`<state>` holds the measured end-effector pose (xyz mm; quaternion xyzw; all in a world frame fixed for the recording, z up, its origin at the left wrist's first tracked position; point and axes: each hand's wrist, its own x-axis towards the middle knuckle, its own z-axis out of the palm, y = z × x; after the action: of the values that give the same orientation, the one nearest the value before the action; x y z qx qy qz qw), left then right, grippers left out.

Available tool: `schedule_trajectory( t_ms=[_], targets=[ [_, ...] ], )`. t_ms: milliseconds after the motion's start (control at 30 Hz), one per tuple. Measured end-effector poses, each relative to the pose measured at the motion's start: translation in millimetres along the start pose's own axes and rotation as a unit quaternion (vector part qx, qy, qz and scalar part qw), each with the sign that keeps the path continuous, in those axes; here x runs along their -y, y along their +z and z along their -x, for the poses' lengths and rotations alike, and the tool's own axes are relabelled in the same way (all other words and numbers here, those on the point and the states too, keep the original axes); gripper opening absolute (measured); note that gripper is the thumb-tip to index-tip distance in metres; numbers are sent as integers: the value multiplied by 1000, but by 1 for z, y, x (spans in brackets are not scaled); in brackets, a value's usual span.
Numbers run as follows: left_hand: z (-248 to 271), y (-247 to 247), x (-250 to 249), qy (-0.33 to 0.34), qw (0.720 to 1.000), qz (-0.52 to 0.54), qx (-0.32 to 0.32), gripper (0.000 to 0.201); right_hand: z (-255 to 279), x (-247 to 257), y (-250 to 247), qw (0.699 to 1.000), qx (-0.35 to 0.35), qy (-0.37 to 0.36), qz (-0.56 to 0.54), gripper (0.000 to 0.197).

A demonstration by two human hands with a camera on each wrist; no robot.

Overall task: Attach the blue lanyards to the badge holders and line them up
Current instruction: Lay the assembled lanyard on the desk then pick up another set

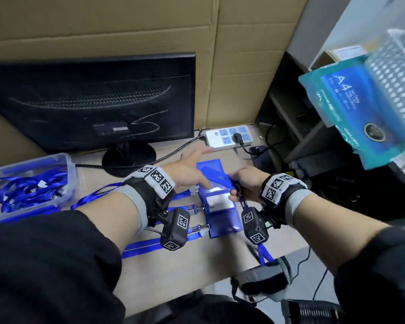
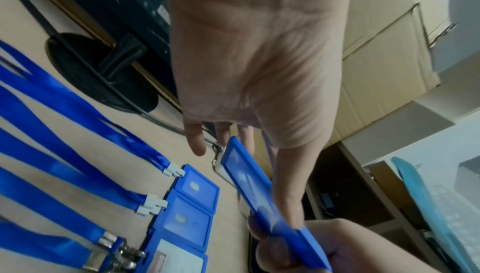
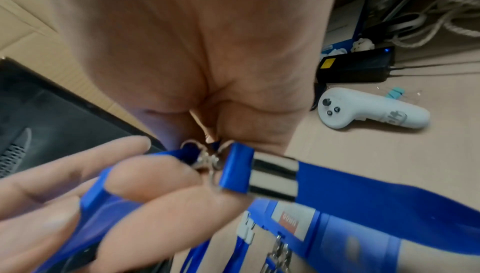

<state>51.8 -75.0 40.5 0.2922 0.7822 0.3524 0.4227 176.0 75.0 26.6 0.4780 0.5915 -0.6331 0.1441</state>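
A blue badge holder [image 1: 216, 176] [image 2: 249, 179] [image 3: 96, 191] is held above the table between both hands. My left hand [image 1: 192, 169] [image 2: 259, 72] pinches it with thumb and one finger, the other fingers straight. My right hand [image 1: 246, 183] [image 3: 207, 51] grips the metal clip [image 3: 207, 160] of a blue lanyard [image 1: 264, 252] [image 3: 376, 191] at the holder's near end. That lanyard hangs down over the table's front edge. Several holders [image 1: 222, 220] [image 2: 194, 189] lie in a row below, each clipped to a lanyard [image 1: 145, 245] [image 2: 64, 113] that runs off to the left.
A clear bin [image 1: 66, 164] of loose lanyards stands at the left. A black monitor [image 1: 91, 101] and a power strip [image 1: 229, 136] stand behind the hands. A white controller [image 3: 371, 113] and a black adapter [image 3: 355, 66] lie to the right. Cardboard walls the back.
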Motion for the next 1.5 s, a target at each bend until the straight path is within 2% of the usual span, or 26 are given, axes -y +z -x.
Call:
schedule_trajectory(
  t_ms=[100, 167, 300, 400, 500, 600, 633, 700, 733, 800, 833, 867, 1000, 1133, 1233, 1400, 1500],
  targets=[
    [25, -17, 1, 40, 998, -20, 42, 39, 16, -1, 19, 998, 61, 21, -27, 11],
    [43, -29, 7, 46, 997, -13, 58, 25, 33, 3, 35, 995, 100, 26, -15, 11],
    [81, -56, 28, 35, 994, -28, 101, 33, 59, 15, 79, 987, 152, -3, 53, 22],
    [112, -81, 48, 23, 997, -51, 54, 26, 69, 24, 124, 979, 174, -1, 107, 29],
    [144, -113, 76, -65, 996, -52, 1, 34, 77, 32, 170, 974, 178, 11, 141, 31],
    [185, -145, 104, -138, 990, -19, 26, 35, 81, 40, 209, 958, 222, 10, 180, 52],
    [198, -155, 114, -144, 989, -6, 38, 31, 80, 41, 222, 949, 244, -7, 198, 52],
    [221, -168, 132, -172, 985, -4, 15, 19, 80, 42, 244, 934, 283, -60, 210, 46],
    [229, -173, 143, -195, 981, -8, -11, 24, 81, 42, 254, 929, 295, -86, 205, 44],
    [242, -182, 160, -233, 971, -17, -39, 49, 82, 44, 272, 918, 316, -119, 208, 30],
    [247, -185, 168, -239, 970, -18, -45, 56, 83, 45, 279, 912, 322, -128, 219, 20],
    [253, -187, 171, -238, 970, -25, -49, 52, 85, 46, 286, 906, 326, -135, 235, 14],
    [270, -195, 173, -216, 969, -88, -86, 38, 86, 50, 307, 891, 340, -140, 267, 21],
    [273, -198, 185, -203, 973, -32, -105, 21, 88, 53, 322, 892, 351, -127, 255, 13],
    [273, -199, 189, -199, 972, -10, -121, 22, 90, 57, 324, 894, 351, -111, 256, 14],
    [270, -201, 186, -201, 973, -16, -110, 21, 95, 63, 325, 894, 339, -96, 277, 11],
    [269, -200, 186, -201, 974, -27, -105, 26, 96, 64, 327, 902, 317, -91, 278, 20]
  ],
)
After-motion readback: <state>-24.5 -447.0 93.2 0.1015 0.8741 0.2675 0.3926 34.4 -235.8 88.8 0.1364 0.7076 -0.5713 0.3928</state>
